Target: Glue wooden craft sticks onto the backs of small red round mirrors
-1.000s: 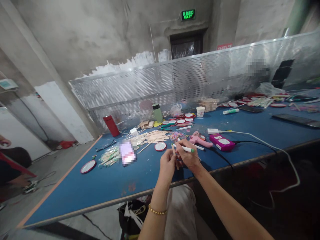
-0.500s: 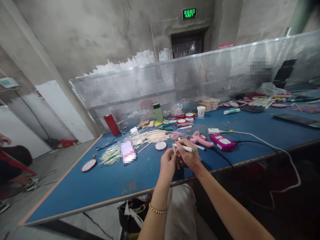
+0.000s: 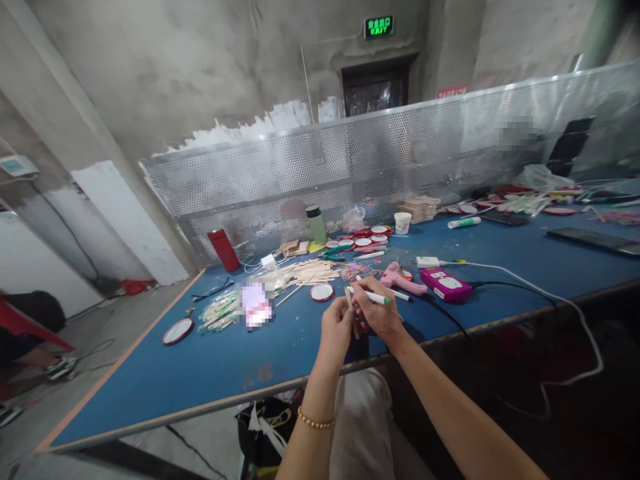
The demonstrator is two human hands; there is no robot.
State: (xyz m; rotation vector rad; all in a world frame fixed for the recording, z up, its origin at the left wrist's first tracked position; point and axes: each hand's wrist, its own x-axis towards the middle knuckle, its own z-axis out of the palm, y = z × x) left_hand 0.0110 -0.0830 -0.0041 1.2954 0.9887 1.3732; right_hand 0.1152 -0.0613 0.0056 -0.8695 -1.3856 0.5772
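Observation:
Over the near edge of the blue table [image 3: 210, 367], my left hand [image 3: 336, 331] pinches a thin wooden stick [image 3: 349, 297] that stands nearly upright. My right hand [image 3: 379, 312] is closed around a white pen with a green cap [image 3: 370, 297], whose tip rests against the stick. The two hands touch each other. A small round red-rimmed mirror [image 3: 321, 292] lies just beyond them, and a pink glue gun [image 3: 400, 279] lies to the right of them.
A pile of wooden sticks [image 3: 307, 272], a red bottle [image 3: 223, 250], a green bottle [image 3: 315, 225], a paper cup [image 3: 401, 223] and a pink box [image 3: 445, 285] with cables sit on the table. A perforated metal screen [image 3: 350, 167] backs it. A person crouches at far left [image 3: 25, 333].
My hands have stayed put with the pen on the stick. The person at far left has shifted lower and partly out of view.

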